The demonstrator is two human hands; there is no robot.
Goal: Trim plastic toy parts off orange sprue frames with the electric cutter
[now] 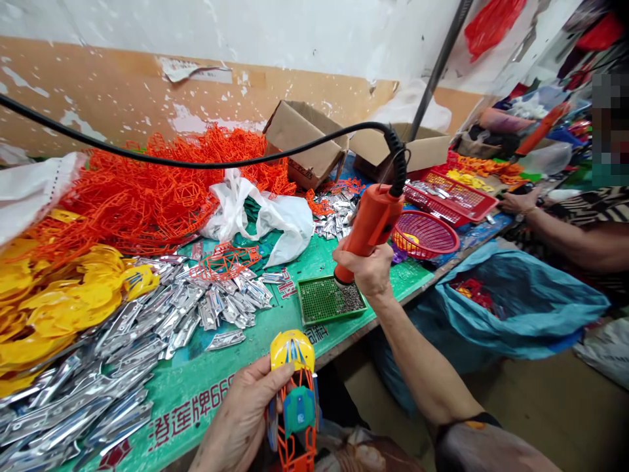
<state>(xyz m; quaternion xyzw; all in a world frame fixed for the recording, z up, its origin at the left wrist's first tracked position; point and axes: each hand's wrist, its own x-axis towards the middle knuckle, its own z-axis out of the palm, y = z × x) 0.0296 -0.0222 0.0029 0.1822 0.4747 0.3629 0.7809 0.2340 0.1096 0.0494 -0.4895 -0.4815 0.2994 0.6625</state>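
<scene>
My left hand (248,410) grips a toy car body (299,408) at the near table edge. It has a yellow front, an orange frame and a green middle piece. My right hand (371,272) is wrapped around an orange electric screwdriver (376,219), with a black cable rising from its top. The driver's lower end points down over a green gridded tray (314,301), where small dark screws (351,299) are heaped on the right side. Whether a screw sits on the tip cannot be made out.
Silvery parts (181,308), yellow shells (63,301) and a tangle of orange frames (147,196) cover the table's left. Cardboard boxes (304,141) stand behind. Red baskets (425,235) and a blue bag (531,314) lie rightward, near another person's arm (580,239).
</scene>
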